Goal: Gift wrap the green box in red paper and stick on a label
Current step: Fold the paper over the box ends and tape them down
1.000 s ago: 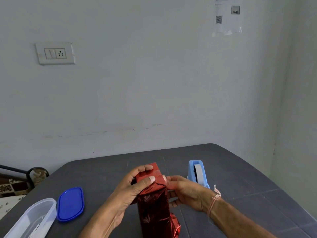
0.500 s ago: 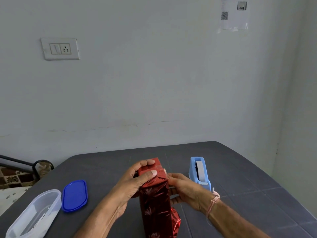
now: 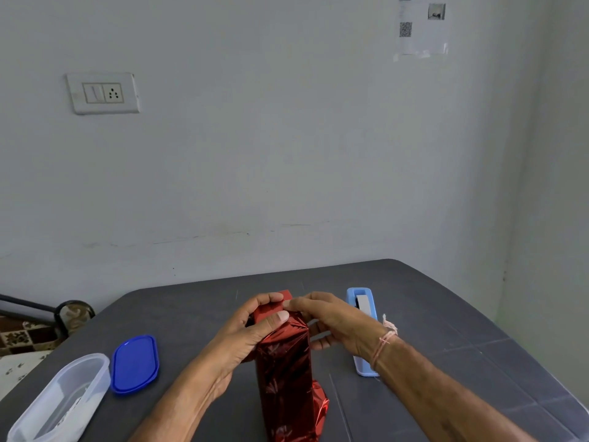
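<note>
A tall box wrapped in shiny red paper (image 3: 283,374) stands upright on the dark grey table (image 3: 446,314); none of its green shows. My left hand (image 3: 251,333) grips its upper left side, thumb pressed on the folded top flap. My right hand (image 3: 331,323) reaches over from the right, its fingertips resting on the top edge of the paper next to my left thumb. Loose crumpled red paper sticks out at the box's lower right. A light blue tape dispenser (image 3: 363,311) sits just behind my right wrist. No label can be seen.
A blue oval lid (image 3: 135,363) lies on the table at the left, next to a clear plastic container (image 3: 60,400) near the front left edge. The wall stands close behind the table. A chair or seat with patterned fabric (image 3: 28,333) is beyond the left edge.
My right hand has risen from the box's right side to its top edge. My left hand keeps its grip. The camera has shifted slightly.
</note>
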`<state>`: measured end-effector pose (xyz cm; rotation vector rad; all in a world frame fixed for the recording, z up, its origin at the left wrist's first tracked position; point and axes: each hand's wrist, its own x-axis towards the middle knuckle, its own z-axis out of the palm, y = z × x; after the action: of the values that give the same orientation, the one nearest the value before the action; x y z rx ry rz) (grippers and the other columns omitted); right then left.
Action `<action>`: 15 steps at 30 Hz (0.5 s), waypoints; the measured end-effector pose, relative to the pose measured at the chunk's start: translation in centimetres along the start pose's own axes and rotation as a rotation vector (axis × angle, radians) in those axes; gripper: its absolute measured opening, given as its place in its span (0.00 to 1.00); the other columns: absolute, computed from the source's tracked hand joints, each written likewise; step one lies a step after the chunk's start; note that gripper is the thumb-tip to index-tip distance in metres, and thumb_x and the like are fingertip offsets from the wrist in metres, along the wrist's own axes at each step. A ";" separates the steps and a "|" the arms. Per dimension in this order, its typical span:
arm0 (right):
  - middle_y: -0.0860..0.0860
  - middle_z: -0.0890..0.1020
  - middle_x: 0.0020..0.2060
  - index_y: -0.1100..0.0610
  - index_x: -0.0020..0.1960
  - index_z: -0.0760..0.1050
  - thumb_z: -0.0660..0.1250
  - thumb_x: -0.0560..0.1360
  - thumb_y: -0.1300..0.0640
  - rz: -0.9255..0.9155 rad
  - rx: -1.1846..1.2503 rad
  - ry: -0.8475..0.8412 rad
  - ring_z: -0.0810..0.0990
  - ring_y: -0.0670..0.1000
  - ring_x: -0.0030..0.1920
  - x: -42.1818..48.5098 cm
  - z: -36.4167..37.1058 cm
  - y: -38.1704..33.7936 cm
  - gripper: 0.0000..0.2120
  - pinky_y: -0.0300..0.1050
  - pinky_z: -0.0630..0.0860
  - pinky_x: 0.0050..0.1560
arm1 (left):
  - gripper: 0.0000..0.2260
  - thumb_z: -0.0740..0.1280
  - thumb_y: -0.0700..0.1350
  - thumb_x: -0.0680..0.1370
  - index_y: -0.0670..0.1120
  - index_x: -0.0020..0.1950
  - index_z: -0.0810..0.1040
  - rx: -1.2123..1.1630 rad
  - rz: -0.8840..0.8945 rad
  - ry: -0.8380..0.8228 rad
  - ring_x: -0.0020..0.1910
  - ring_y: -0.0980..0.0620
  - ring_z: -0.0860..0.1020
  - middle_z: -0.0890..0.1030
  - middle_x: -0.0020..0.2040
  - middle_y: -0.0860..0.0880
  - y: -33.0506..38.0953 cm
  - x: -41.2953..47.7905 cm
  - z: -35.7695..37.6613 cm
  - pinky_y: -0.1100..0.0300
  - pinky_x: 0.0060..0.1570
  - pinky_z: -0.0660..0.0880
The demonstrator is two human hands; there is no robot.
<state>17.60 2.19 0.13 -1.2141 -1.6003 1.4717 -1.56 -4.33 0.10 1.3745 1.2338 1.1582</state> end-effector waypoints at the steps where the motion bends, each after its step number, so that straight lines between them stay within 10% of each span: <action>1: 0.51 0.84 0.46 0.57 0.63 0.76 0.74 0.74 0.41 -0.006 -0.020 0.015 0.84 0.50 0.44 -0.1 0.2 -0.4 0.25 0.47 0.82 0.47 | 0.17 0.76 0.57 0.71 0.64 0.59 0.82 -0.002 0.000 0.001 0.57 0.56 0.83 0.82 0.63 0.56 0.0 0.0 0.0 0.63 0.50 0.76; 7: 0.49 0.81 0.42 0.57 0.59 0.76 0.71 0.78 0.48 -0.036 0.034 0.043 0.81 0.47 0.40 -0.2 1.5 -0.9 0.16 0.40 0.79 0.36 | 0.17 0.76 0.56 0.71 0.63 0.59 0.83 -0.023 0.005 0.004 0.54 0.57 0.85 0.84 0.61 0.54 0.0 -0.2 -0.1 0.60 0.52 0.79; 15: 0.54 0.86 0.53 0.58 0.65 0.76 0.70 0.74 0.34 -0.099 0.234 0.016 0.86 0.54 0.53 -1.8 2.1 2.4 0.31 0.53 0.82 0.58 | 0.16 0.76 0.56 0.72 0.62 0.59 0.83 -0.036 0.003 0.050 0.57 0.52 0.84 0.83 0.62 0.52 -0.2 -0.3 0.0 0.59 0.53 0.79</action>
<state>16.79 -0.38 -2.31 -0.9975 -1.4113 1.5328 -1.59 -4.57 -0.14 1.3291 1.2403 1.2176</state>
